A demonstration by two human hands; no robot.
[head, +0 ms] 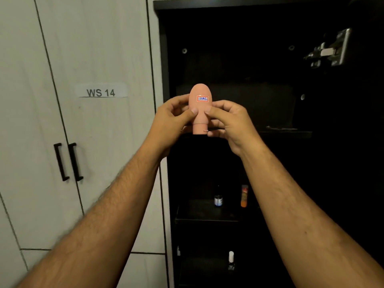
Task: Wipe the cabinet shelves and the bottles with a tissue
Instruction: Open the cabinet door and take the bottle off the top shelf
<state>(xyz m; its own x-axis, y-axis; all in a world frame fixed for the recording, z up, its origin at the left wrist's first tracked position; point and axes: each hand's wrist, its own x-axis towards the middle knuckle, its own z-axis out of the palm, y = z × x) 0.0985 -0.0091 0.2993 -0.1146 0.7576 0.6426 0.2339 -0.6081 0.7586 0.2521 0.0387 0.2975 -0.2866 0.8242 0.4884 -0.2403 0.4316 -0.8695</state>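
Both my hands hold the pink bottle (200, 104) cap-down before the open black cabinet (228, 17): left hand (172, 119) and right hand (228, 121) each pinch its neck with thumb and fingers. I see no tissue, so wiping could stall. Such a light pinch on smooth plastic might let it slip toward the small bottles (218, 199) on the lower shelf (205, 220).

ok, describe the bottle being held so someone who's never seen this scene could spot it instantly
Start at the open black cabinet right of the white doors marked WS 14. In front of its upper shelf, the left hand and right hand pinch a pink bottle, cap down. Unlike the small dark bottle and orange bottle on the shelf below, it is egg-shaped with a red-bordered sticker reading 17AC.
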